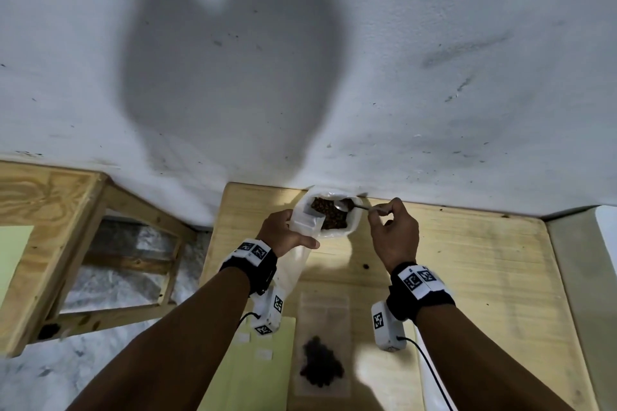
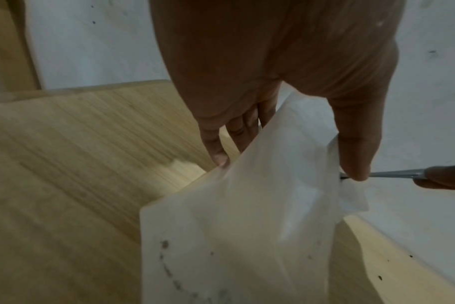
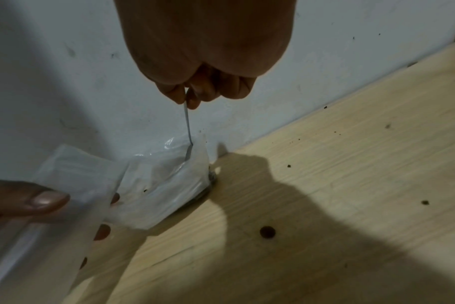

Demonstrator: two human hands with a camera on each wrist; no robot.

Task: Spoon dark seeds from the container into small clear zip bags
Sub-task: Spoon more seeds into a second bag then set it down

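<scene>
The container (image 1: 354,227), lined with white plastic, stands against the wall and holds dark seeds (image 1: 330,215). My right hand (image 1: 380,213) pinches the handle of a metal spoon (image 1: 354,205), whose bowl is down inside the container. My left hand (image 1: 295,230) grips an empty clear zip bag (image 1: 297,267) by its top, right beside the container's left rim. In the left wrist view the left hand (image 2: 288,162) holds the zip bag (image 2: 234,216). The right wrist view has the right hand (image 3: 189,100) on the spoon (image 3: 187,127), which dips into the container (image 3: 169,181).
A filled zip bag (image 1: 322,344) with dark seeds lies flat on the wooden table (image 1: 467,277) near me. A pale green sheet (image 1: 263,370) lies to its left. Loose seeds (image 3: 267,232) dot the tabletop. A wooden frame (image 1: 50,243) stands off to the left.
</scene>
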